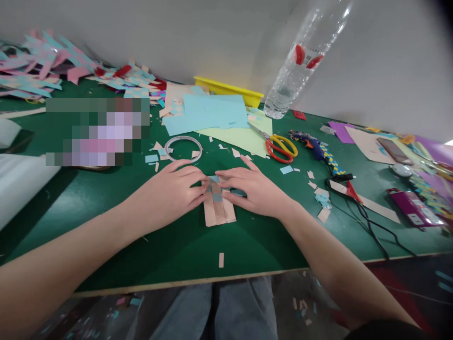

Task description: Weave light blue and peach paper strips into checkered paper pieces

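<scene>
Several peach paper strips, woven with blue-grey ones, form a small piece (218,213) on the green table (170,264). My left hand (173,189) lies over its left edge, the fingertips close together on the paper. From the right, my right hand (253,189) rests on the piece with its fingers spread. Both hands' fingertips meet the upper part of the weave and cover some of it. A roll of tape (169,150) lies just beyond my left hand. Scissors (283,147) with red and yellow handles lie beyond my right hand.
Blue paper sheets (215,111), a yellow tray (230,90) and a plastic bottle (293,71) stand or lie at the back. Paper strips (46,61) are heaped back left. A glue gun (313,144), cables and a purple packet (414,208) lie right. Small scraps are scattered around.
</scene>
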A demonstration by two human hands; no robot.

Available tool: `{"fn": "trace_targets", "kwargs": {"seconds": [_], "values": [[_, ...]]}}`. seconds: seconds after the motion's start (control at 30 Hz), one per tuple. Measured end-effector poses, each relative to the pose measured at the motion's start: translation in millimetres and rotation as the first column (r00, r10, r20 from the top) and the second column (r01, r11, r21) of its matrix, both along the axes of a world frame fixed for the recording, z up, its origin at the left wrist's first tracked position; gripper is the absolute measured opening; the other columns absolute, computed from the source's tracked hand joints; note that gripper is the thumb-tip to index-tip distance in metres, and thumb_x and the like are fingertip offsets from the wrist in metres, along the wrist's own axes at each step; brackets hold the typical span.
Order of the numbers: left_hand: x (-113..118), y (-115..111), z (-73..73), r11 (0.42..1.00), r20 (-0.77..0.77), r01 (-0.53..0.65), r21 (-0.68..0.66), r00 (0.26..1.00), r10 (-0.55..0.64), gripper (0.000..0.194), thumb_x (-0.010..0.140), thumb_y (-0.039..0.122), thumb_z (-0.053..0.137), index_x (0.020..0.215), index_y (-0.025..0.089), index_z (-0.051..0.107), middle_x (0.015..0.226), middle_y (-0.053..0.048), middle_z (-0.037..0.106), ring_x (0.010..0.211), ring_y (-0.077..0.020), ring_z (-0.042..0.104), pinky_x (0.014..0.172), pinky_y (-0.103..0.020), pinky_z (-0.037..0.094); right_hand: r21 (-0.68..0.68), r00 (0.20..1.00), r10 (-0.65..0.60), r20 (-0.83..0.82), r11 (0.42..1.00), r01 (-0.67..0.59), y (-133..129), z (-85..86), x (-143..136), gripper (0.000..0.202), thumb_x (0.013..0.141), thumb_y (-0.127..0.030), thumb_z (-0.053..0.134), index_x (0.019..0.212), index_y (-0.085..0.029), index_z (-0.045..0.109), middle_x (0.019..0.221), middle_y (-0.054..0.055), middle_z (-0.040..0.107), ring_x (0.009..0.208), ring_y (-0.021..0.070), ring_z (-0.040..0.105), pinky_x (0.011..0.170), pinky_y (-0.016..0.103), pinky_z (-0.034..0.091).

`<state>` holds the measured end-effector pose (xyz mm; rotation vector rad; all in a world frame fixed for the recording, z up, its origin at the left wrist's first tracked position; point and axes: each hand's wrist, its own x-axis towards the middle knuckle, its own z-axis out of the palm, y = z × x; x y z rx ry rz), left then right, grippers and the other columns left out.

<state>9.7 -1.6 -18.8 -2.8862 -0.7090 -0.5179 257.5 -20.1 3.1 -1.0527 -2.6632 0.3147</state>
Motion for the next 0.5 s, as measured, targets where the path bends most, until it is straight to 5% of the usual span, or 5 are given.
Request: {"fn": "trace_targets", "kwargs": {"seconds": [0.23, 0.5], "values": [[3.3, 3.1, -0.1, 0.999, 0.024, 0.049, -0.021, 0.999, -0.048, 0.033, 0.101, 0.031, 0.046, 0.089, 0.015, 0.073, 0.105, -0.010, 0.071, 0.103, -0.0248, 0.065, 0.103, -0.047, 0.046, 0.144, 0.998, 0.039, -0.055, 0.989, -0.030, 8.8, -13.7, 3.9, 0.021, 0.098, -0.028, 0.054, 0.100, -0.020, 0.072, 0.114, 0.005, 0.071, 0.113, 0.0220, 0.059, 0.108, 0.045, 0.037], [2.8, 5.9, -4.4, 0.996, 0.041, 0.055, -0.068, 0.998, -0.052, 0.031, 0.100, 0.036, 0.048, 0.098, 0.015, 0.071, 0.106, -0.011, 0.071, 0.101, -0.0265, 0.065, 0.095, -0.044, 0.050, 0.036, 0.994, 0.036, -0.098, 0.999, -0.033, 10.8, -12.9, 5.2, 0.016, 0.094, -0.025, 0.060, 0.103, -0.017, 0.071, 0.113, 0.006, 0.073, 0.105, 0.0206, 0.063, 0.094, 0.038, 0.046]]}}
